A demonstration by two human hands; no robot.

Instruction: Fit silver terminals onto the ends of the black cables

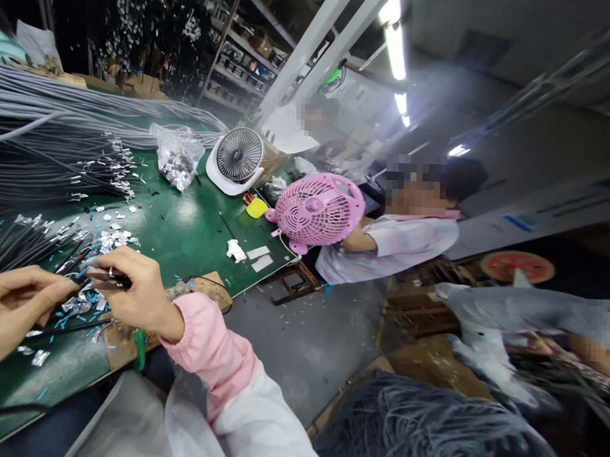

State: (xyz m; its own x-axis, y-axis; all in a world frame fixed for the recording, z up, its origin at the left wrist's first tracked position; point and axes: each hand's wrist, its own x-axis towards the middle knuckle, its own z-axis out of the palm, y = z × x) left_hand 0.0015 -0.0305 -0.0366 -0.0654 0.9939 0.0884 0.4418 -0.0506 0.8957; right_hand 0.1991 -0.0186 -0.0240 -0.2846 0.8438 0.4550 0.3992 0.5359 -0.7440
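Note:
My right hand (127, 285), in a pink cuff and white sleeve, is closed in a pinch on a thin black cable (114, 280) over the green table (185, 231). My left hand (15, 308) is at the left edge, fingers pinched together at the same cable end near scraps of foil (85, 304). A fan of black cables with foil tips (29, 242) lies just beyond both hands. Blue and silver scraps litter the mat beneath.
A large bundle of grey cables (63, 127) covers the table's far left. A plastic bag of foil scraps (177, 157), a white fan (237, 156) and a pink fan (318, 212) stand further along. Another person (394, 241) sits beyond. More grey cable (428, 426) lies in a box below.

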